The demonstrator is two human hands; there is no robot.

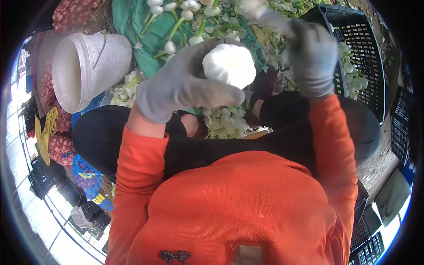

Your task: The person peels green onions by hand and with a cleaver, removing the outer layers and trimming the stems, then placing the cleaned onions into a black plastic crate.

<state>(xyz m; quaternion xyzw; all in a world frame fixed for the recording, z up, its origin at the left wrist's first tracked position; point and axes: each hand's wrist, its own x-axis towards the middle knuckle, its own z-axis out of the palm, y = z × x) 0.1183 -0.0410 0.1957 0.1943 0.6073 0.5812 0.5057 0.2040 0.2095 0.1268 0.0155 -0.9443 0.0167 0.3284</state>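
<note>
My left hand (185,84), in a grey glove, wraps its fingers and thumb around a large white garlic bulb (229,66) in front of my body. To the right, my right hand (312,59), also gloved, is closed and smeared by motion. A blurred pale, long thing (269,18) sticks out of it toward the upper left; its kind cannot be made out. Beyond my left hand, several garlic bulbs with green stems (187,15) lie on a green sheet (126,20).
A white bucket (108,55) lies tipped at the left. At the right stands a black plastic crate (375,48) with garlic bulbs (353,79) in it. Peeled skins (225,121) litter the ground between my legs. Net sacks of reddish bulbs (62,148) sit at the far left.
</note>
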